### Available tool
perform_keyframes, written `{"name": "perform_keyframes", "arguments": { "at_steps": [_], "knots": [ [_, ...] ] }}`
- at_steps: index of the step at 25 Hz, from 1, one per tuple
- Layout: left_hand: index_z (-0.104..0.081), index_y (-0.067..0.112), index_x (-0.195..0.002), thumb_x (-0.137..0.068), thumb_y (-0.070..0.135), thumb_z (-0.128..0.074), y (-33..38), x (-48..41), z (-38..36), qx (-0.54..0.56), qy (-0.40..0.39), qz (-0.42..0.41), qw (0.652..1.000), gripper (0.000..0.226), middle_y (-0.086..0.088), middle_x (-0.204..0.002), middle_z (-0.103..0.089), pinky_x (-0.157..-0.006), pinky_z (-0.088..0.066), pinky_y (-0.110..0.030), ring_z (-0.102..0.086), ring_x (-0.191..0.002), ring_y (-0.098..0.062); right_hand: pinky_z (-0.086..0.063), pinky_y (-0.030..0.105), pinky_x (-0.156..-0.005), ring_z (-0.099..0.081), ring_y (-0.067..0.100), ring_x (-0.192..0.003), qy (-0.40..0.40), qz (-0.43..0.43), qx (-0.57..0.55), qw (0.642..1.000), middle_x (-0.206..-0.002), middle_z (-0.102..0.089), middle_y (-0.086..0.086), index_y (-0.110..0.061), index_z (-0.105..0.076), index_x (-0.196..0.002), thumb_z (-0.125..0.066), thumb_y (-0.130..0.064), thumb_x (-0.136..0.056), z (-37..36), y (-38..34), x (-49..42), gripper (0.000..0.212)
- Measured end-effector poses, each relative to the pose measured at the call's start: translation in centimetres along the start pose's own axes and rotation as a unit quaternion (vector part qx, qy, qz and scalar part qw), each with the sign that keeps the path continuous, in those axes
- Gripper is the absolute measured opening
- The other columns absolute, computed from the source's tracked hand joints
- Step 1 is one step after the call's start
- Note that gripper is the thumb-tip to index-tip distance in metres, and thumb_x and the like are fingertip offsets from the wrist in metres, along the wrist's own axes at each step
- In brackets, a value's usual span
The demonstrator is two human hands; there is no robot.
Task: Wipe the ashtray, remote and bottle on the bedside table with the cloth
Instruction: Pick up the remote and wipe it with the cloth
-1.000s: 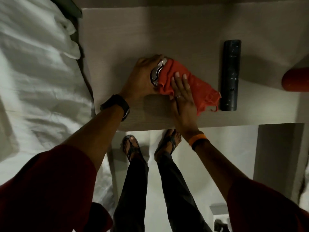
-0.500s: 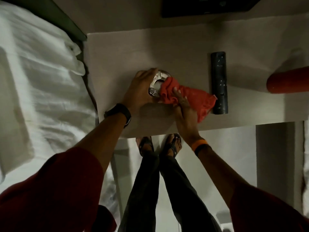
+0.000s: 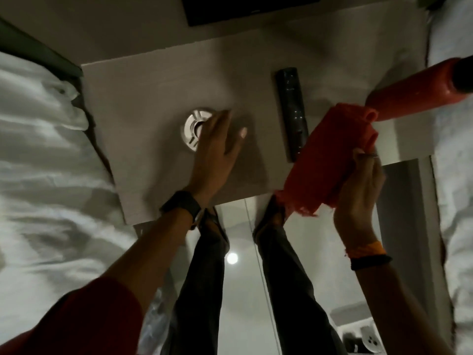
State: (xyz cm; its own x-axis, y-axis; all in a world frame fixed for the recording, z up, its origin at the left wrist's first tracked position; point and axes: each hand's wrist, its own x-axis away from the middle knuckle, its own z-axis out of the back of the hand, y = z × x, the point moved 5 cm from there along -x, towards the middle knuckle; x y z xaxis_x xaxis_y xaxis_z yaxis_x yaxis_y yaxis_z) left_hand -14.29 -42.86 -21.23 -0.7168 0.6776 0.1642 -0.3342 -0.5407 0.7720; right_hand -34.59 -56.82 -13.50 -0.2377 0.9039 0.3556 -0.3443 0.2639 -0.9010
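Observation:
A round silver ashtray lies on the pale bedside table, uncovered. My left hand hovers just right of it with fingers spread, its fingertips over the ashtray's right edge. My right hand is lifted above the table's front right corner and grips the orange-red cloth, which hangs bunched from it. A black remote lies lengthwise between my hands; the cloth covers its near end. A red bottle stands at the far right, its dark cap cut off by the frame edge.
A bed with white sheets borders the table's left side. More white bedding lies to the right. A dark panel sits on the wall behind the table. My legs and sandalled feet stand at the table's front edge.
My right hand has lifted the cloth off the ashtray and carried it right, over the remote's near end. My left hand has let go of the ashtray and opened. The view tilted up.

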Motion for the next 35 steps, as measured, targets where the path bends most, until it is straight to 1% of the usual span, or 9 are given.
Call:
{"name": "perform_keyframes", "arguments": {
  "at_steps": [3,7,9,11,16,19,22,30,35],
  "knots": [
    [-0.044,0.009,-0.146,-0.106,0.038,-0.043,2.6,-1.2,-6.5,0.210,-0.066,0.164,0.962,0.049,-0.010,-0.150,-0.049,-0.117,-0.034,-0.030,-0.046,-0.138,-0.019,-0.059,0.045,-0.096,-0.065,0.018,-0.103,-0.029,0.043,0.071,0.996,-0.112,-0.062,-0.013,-0.038,-0.052,-0.127,-0.032,-0.023,-0.110,0.3,1.1,-4.0,0.029],
    [-0.034,0.019,-0.152,-0.103,0.060,-0.023,5.0,-3.8,-13.1,0.363,-0.081,0.286,0.883,0.065,-0.009,-0.156,-0.043,-0.120,-0.033,-0.046,-0.044,-0.141,-0.023,-0.045,0.013,-0.080,-0.055,0.004,-0.082,-0.134,0.015,0.228,0.964,-0.097,-0.055,-0.009,-0.021,-0.061,-0.112,-0.038,-0.030,-0.108,-2.8,4.6,-8.1,0.025],
    [-0.033,0.022,-0.152,-0.102,0.062,-0.023,5.4,-4.6,-14.3,0.373,-0.056,0.305,0.875,0.066,-0.010,-0.155,-0.043,-0.117,-0.039,-0.040,-0.048,-0.137,-0.014,-0.048,0.028,-0.085,-0.059,0.021,-0.092,-0.130,-0.050,0.167,0.976,-0.101,-0.057,-0.002,-0.026,-0.056,-0.088,-0.042,-0.034,-0.105,-3.0,5.6,-9.8,0.025],
    [-0.037,0.019,-0.150,-0.105,0.055,-0.027,5.8,-4.8,-14.9,0.358,-0.039,0.278,0.891,0.058,-0.006,-0.151,-0.047,-0.103,-0.048,-0.020,-0.055,-0.118,0.007,-0.053,0.038,-0.088,-0.063,0.025,-0.099,-0.139,-0.117,0.085,0.980,-0.108,-0.063,0.002,-0.023,-0.060,-0.094,-0.043,-0.034,-0.105,-2.4,6.0,-11.0,0.022],
    [-0.055,0.026,-0.131,-0.108,0.044,-0.033,6.4,-4.5,-14.9,0.386,-0.004,0.268,0.883,0.037,0.018,-0.103,-0.071,-0.063,-0.057,-0.011,-0.070,-0.080,0.009,-0.060,0.030,-0.090,-0.071,0.011,-0.102,-0.241,-0.119,0.021,0.963,-0.114,-0.069,-0.005,-0.033,-0.061,-0.105,-0.040,-0.050,-0.098,-2.9,4.3,-11.4,0.028],
    [-0.072,0.011,-0.105,-0.106,0.044,-0.036,6.7,-5.0,-14.2,0.457,0.022,0.366,0.810,0.050,0.006,-0.070,-0.073,-0.058,-0.057,-0.025,-0.073,-0.061,-0.010,-0.054,0.036,-0.096,-0.064,0.005,-0.105,-0.281,-0.070,0.059,0.955,-0.117,-0.061,-0.013,-0.038,-0.061,-0.115,-0.040,-0.061,-0.091,-3.1,4.0,-8.9,0.039],
    [-0.067,0.016,-0.089,-0.105,0.048,-0.032,8.2,-4.1,-14.7,0.551,-0.023,0.421,0.721,0.051,-0.007,-0.084,-0.067,-0.082,-0.054,-0.037,-0.066,-0.077,-0.022,-0.027,0.057,-0.119,-0.033,0.019,-0.144,-0.272,0.073,0.172,0.944,-0.160,-0.033,-0.007,-0.054,-0.022,-0.148,-0.033,-0.050,-0.100,-4.2,3.8,-6.2,0.050],
    [-0.064,0.022,-0.113,-0.105,0.050,-0.038,8.9,0.6,-13.5,0.548,-0.095,0.379,0.740,0.039,0.004,-0.087,-0.080,-0.067,-0.063,-0.026,-0.077,-0.082,-0.012,-0.027,0.044,-0.125,-0.031,0.026,-0.150,-0.232,0.059,0.156,0.958,-0.163,-0.028,0.013,-0.016,-0.034,-0.154,-0.040,-0.024,-0.108,-8.3,2.9,-14.2,0.047],
    [-0.065,0.016,-0.112,-0.103,0.052,-0.039,8.2,2.2,-12.0,0.533,-0.137,0.371,0.748,0.045,-0.005,-0.089,-0.074,-0.071,-0.061,-0.032,-0.071,-0.081,-0.020,-0.048,0.038,-0.109,-0.063,0.023,-0.109,-0.201,-0.026,0.084,0.976,-0.110,-0.067,0.012,0.007,-0.061,-0.118,-0.040,0.004,-0.103,-8.9,1.4,-18.7,0.026]
  ]
}}
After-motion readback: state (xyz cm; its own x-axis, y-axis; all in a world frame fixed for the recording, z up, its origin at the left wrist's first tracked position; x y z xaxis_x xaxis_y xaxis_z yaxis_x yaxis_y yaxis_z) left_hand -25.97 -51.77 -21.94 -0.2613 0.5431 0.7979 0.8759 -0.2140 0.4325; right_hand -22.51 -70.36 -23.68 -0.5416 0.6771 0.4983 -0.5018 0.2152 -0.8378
